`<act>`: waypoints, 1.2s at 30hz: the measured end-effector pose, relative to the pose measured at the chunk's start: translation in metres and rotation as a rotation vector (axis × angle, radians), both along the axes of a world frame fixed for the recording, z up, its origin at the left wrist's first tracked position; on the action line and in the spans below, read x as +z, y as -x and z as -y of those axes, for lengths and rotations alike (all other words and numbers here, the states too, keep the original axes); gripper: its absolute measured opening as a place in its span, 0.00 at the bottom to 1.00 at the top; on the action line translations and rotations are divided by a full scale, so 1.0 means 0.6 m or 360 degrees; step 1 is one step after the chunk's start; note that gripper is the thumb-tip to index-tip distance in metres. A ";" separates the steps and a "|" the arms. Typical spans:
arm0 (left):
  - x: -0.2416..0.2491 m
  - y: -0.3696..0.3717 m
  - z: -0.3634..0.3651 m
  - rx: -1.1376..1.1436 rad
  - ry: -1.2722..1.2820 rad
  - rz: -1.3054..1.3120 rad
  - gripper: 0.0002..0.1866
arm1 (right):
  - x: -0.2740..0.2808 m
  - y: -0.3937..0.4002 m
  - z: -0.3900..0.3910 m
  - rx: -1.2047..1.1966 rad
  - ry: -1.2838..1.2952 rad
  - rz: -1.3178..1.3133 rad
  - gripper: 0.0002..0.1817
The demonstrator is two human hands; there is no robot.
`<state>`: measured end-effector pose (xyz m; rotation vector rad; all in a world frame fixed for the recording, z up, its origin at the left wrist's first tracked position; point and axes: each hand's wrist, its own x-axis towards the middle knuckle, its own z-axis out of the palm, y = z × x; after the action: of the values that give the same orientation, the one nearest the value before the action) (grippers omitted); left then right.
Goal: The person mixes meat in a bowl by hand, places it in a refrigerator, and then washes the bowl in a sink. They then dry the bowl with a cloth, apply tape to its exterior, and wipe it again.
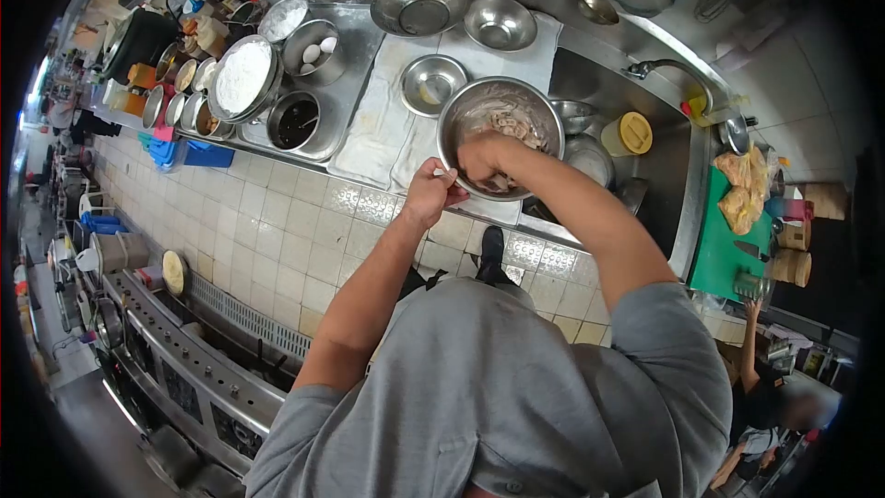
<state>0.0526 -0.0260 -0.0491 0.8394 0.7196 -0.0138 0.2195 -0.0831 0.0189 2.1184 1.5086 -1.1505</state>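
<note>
A large steel bowl [548, 120] stands at the counter's front edge, with pale, coated food pieces [516, 126] inside. My left hand [430, 194] is closed on the bowl's near left rim. Inside the bowl, my right hand [481, 157] reaches down among the pieces with its fingers curled; what they hold, if anything, is hidden. Just behind and left sits a smaller steel bowl [433, 85] with a little yellowish liquid. White cloths [378, 120] lie under the bowls.
Two steel bowls [419, 4] stand at the back. On the left are a bowl of white powder [242, 78], eggs [312, 53] and a pot of dark liquid [295, 122]. A sink [650, 161] with a yellow-lidded tub [634, 134] is right; beyond, a green board [719, 240] and another person [761, 397].
</note>
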 end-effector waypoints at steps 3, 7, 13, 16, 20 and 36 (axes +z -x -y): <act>0.004 -0.001 -0.001 0.0006 -0.0004 0.0018 0.05 | -0.047 -0.034 0.063 0.0599 -0.0416 0.0496 0.18; 0.004 0.002 0.000 0.0020 0.0002 0.0025 0.05 | 0.050 -0.105 0.092 0.0285 -0.0204 0.0298 0.16; 0.013 -0.002 -0.005 -0.0040 -0.0057 -0.0006 0.05 | 0.047 -0.037 0.148 -0.0187 -0.0226 0.0289 0.62; 0.010 -0.009 -0.011 -0.0078 -0.0083 0.0015 0.06 | -0.024 -0.049 0.110 -0.0426 -0.0494 0.0331 0.55; 0.013 -0.007 -0.014 -0.0107 -0.0103 -0.0028 0.06 | -0.065 -0.113 0.091 -0.0725 -0.0985 0.0235 0.25; 0.015 -0.006 -0.011 -0.0113 -0.0129 -0.0071 0.05 | -0.054 -0.023 0.155 -0.0454 -0.0630 0.0637 0.47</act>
<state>0.0565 -0.0195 -0.0402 0.9447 0.7359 -0.0678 0.2335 -0.1763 -0.0133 2.6928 1.3565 -0.4704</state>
